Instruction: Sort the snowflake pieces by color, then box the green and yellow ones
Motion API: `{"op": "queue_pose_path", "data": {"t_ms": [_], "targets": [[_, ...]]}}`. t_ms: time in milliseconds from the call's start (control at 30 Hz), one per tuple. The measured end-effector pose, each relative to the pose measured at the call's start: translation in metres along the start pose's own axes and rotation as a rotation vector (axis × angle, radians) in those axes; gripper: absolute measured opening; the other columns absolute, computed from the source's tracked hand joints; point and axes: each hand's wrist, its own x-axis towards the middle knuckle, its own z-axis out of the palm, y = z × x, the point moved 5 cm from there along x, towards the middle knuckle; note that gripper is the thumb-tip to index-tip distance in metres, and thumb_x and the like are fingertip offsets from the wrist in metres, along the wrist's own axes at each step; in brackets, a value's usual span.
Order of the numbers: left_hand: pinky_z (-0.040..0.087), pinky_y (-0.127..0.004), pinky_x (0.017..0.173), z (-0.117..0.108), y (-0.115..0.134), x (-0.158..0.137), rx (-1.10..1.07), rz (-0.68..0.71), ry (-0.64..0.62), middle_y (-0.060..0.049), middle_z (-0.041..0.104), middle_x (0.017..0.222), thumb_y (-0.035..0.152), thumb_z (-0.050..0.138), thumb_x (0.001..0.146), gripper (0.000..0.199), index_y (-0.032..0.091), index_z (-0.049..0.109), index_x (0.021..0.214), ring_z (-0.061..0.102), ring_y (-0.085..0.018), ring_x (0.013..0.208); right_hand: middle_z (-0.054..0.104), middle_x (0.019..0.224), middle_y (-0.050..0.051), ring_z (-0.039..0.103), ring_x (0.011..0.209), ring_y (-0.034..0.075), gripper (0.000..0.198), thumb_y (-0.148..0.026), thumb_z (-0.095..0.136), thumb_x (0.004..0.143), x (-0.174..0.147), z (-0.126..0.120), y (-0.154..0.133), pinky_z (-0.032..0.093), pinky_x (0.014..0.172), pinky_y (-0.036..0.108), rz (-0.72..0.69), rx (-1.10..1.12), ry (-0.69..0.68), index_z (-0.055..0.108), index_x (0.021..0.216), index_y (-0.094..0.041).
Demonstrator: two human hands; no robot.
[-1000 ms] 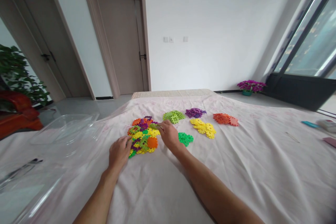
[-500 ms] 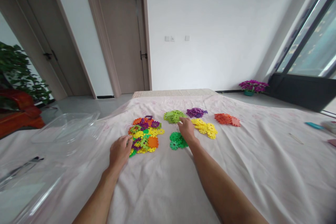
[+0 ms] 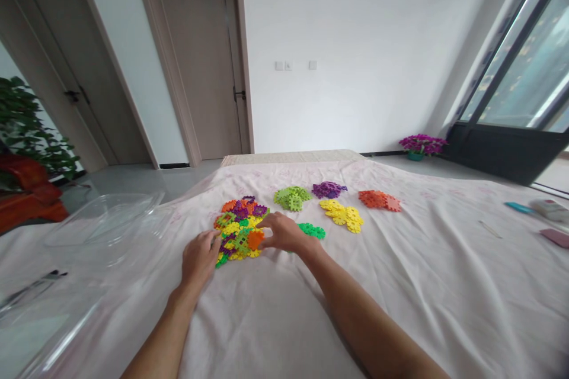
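A mixed pile of plastic toy pieces (image 3: pixel 231 228), in orange, purple, yellow and green, lies on the cloth. My left hand (image 3: pixel 200 256) rests loosely at its left edge, fingers a little bent and holding nothing. At the right side of the pile is my right hand (image 3: pixel 284 232), its thumb and fingers apart around an orange square piece (image 3: pixel 255 240); whether it touches the piece is unclear. Behind the right hand lie light green square pieces (image 3: pixel 292 197). Green flower-shaped pieces (image 3: pixel 313 230) are partly hidden by that hand.
Farther right are piles of yellow flower-shaped pieces (image 3: pixel 342 215), purple pieces (image 3: pixel 328 189) and orange-red square pieces (image 3: pixel 379 200). Clear plastic containers (image 3: pixel 104 219) stand on the left. A blue object (image 3: pixel 518 208) and a pink block (image 3: pixel 555 237) lie at the far right.
My right hand has moved left and nearer, from the light green pieces to the mixed pile, with its fingers spread. The left hand stays beside the pile.
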Motion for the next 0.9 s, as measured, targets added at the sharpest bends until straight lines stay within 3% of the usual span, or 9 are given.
{"op": "queue_pose_path", "data": {"t_ms": [133, 267, 367, 500, 600, 733, 833, 900], "targets": [[0.041, -0.032, 0.105, -0.001, 0.001, 0.000, 0.003, 0.012, 0.011, -0.006, 0.069, 0.124, 0.034, 0.038, 0.094, 0.038, 0.022, 0.067, 0.115, 0.060, -0.019, 0.118, 0.071, 0.105, 0.007, 0.062, 0.101, 0.024, 0.041, -0.037, 0.081, 0.073, -0.003, 0.006, -0.012, 0.045, 0.083, 0.030, -0.027, -0.091, -0.091, 0.073, 0.111, -0.024], [0.042, -0.031, 0.104, -0.001, 0.001, 0.000, 0.005, 0.018, 0.013, -0.006, 0.069, 0.123, 0.035, 0.038, 0.094, 0.038, 0.022, 0.068, 0.114, 0.061, -0.019, 0.117, 0.072, 0.101, 0.006, 0.063, 0.095, 0.020, 0.019, -0.026, 0.064, 0.087, -0.005, 0.006, -0.012, 0.043, 0.081, 0.027, -0.008, -0.103, -0.082, 0.073, 0.103, -0.023], [0.042, -0.032, 0.104, -0.001, 0.000, 0.000, 0.005, 0.008, 0.006, -0.006, 0.068, 0.125, 0.035, 0.038, 0.094, 0.039, 0.021, 0.067, 0.115, 0.061, -0.020, 0.118, 0.072, 0.096, 0.005, 0.063, 0.089, 0.018, 0.020, -0.023, 0.053, 0.093, -0.004, 0.001, -0.006, 0.042, 0.078, 0.025, 0.076, -0.107, 0.001, 0.072, 0.097, -0.022], [0.043, -0.033, 0.103, -0.001, 0.000, 0.001, 0.006, 0.007, 0.010, -0.006, 0.069, 0.124, 0.035, 0.038, 0.093, 0.039, 0.021, 0.067, 0.114, 0.061, -0.021, 0.117, 0.071, 0.090, 0.004, 0.062, 0.085, 0.017, 0.022, -0.025, 0.050, 0.092, -0.003, -0.021, 0.015, 0.043, 0.075, 0.025, 0.196, -0.001, 0.231, 0.072, 0.093, -0.021], [0.043, -0.033, 0.103, 0.000, -0.001, 0.001, 0.009, 0.019, 0.010, -0.006, 0.069, 0.122, 0.036, 0.039, 0.093, 0.038, 0.022, 0.068, 0.114, 0.062, -0.021, 0.116, 0.070, 0.085, 0.003, 0.062, 0.078, 0.017, 0.025, -0.026, 0.051, 0.087, -0.015, -0.048, 0.052, 0.045, 0.073, 0.026, 0.348, 0.151, 0.490, 0.071, 0.100, -0.019], [0.044, -0.032, 0.102, 0.002, -0.004, 0.002, 0.012, 0.016, 0.015, -0.005, 0.069, 0.123, 0.037, 0.038, 0.093, 0.039, 0.022, 0.068, 0.113, 0.061, -0.021, 0.116, 0.071, 0.083, 0.005, 0.064, 0.070, 0.018, 0.043, -0.035, 0.048, 0.082, -0.054, -0.080, 0.128, 0.050, 0.065, 0.027, 0.570, 0.352, 0.797, 0.066, 0.114, -0.013], [0.044, -0.033, 0.101, 0.003, -0.005, 0.001, 0.006, 0.014, 0.003, -0.006, 0.069, 0.124, 0.038, 0.036, 0.094, 0.040, 0.021, 0.067, 0.114, 0.061, -0.022, 0.117, 0.070, 0.078, 0.007, 0.065, 0.064, 0.018, 0.049, -0.035, 0.044, 0.081, -0.097, -0.100, 0.186, 0.051, 0.060, 0.027, 0.774, 0.310, 0.920, 0.066, 0.115, -0.009], [0.044, -0.034, 0.101, 0.003, -0.005, 0.001, 0.006, 0.012, -0.002, -0.006, 0.069, 0.124, 0.039, 0.036, 0.094, 0.041, 0.021, 0.067, 0.114, 0.061, -0.022, 0.117, 0.070, 0.077, 0.010, 0.065, 0.062, 0.018, 0.051, -0.033, 0.041, 0.081, -0.125, -0.115, 0.213, 0.052, 0.059, 0.027, 0.876, 0.142, 0.957, 0.066, 0.114, -0.004]]}}
